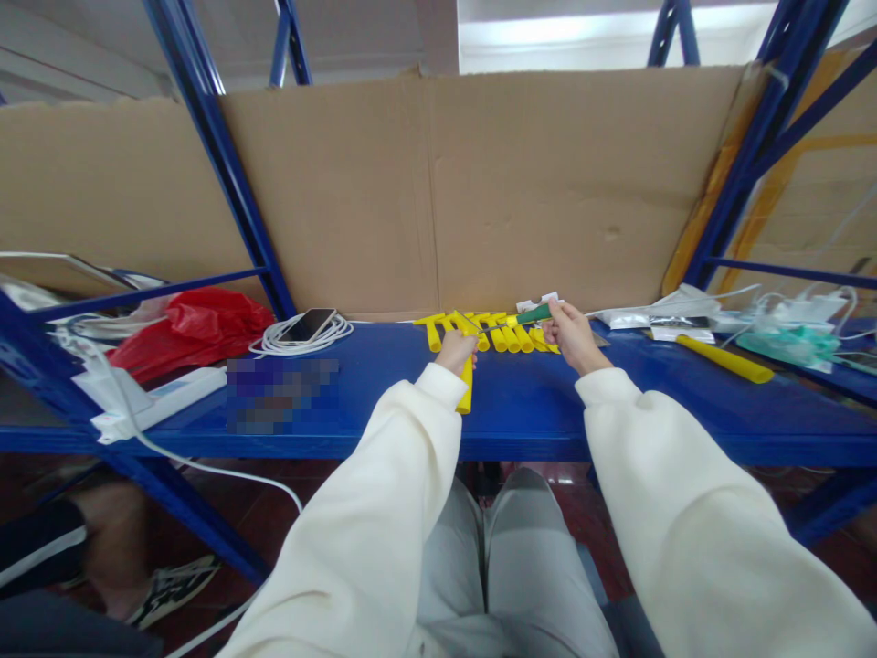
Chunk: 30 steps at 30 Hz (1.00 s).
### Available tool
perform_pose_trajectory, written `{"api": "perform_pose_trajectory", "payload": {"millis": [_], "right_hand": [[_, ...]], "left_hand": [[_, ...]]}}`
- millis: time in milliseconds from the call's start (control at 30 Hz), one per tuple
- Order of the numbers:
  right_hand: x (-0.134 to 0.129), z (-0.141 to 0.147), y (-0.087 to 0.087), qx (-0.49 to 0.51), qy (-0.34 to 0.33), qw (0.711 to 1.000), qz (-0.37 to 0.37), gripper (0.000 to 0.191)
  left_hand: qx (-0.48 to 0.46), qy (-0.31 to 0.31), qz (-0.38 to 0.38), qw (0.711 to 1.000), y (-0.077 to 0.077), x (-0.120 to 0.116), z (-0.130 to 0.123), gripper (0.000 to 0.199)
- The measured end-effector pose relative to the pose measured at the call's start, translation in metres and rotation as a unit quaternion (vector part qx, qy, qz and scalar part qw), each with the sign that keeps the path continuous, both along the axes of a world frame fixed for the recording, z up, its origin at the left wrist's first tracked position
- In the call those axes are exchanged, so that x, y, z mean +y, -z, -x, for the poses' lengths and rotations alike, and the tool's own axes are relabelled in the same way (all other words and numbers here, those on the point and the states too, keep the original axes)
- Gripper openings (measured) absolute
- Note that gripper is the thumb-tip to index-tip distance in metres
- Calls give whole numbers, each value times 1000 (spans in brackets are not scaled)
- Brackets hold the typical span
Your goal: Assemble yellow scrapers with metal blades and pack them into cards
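My left hand (456,353) is closed around a yellow plastic piece with a round handle (465,391), whose handle end points down toward the table's front edge. In my right hand (572,334) is a screwdriver (533,315) with a green handle, gripped by the fingers at its end. Its thin shaft runs left toward the piece in my left hand; whether the tip touches it, I cannot tell. Behind and between the hands, several similar yellow T-shaped pieces (512,339) lie in a row on the blue table (527,402).
To the left are a phone (310,325) on a coiled white cable (272,340), a red plastic bag (195,331) and a white power strip (164,400). A yellow tube (726,359) and plastic packets (678,309) lie right. Cardboard (548,183) stands behind. Another person's leg shows lower left.
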State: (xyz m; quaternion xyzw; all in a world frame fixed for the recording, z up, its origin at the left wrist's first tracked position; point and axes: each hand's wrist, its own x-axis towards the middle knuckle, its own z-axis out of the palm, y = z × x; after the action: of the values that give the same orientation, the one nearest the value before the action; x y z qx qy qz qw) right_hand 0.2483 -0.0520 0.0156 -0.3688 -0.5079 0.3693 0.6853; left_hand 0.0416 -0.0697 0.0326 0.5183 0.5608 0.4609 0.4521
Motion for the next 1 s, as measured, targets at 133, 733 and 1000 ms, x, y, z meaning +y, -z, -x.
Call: {"api": "perform_pose_trajectory", "payload": {"millis": [133,733,1000], "right_hand": [[0,-1,-2,19,-47,999,6,46],[-1,1,-1,16,19,1000,8,48],[-2,1,-3,20,-40,999,7,48]], "left_hand": [[-3,-2,-3,1000,0,-1,0,16],[-3,1,-5,1000,1,0,-1,23],[-3,6,-8,1000,3,5,1,15]]}}
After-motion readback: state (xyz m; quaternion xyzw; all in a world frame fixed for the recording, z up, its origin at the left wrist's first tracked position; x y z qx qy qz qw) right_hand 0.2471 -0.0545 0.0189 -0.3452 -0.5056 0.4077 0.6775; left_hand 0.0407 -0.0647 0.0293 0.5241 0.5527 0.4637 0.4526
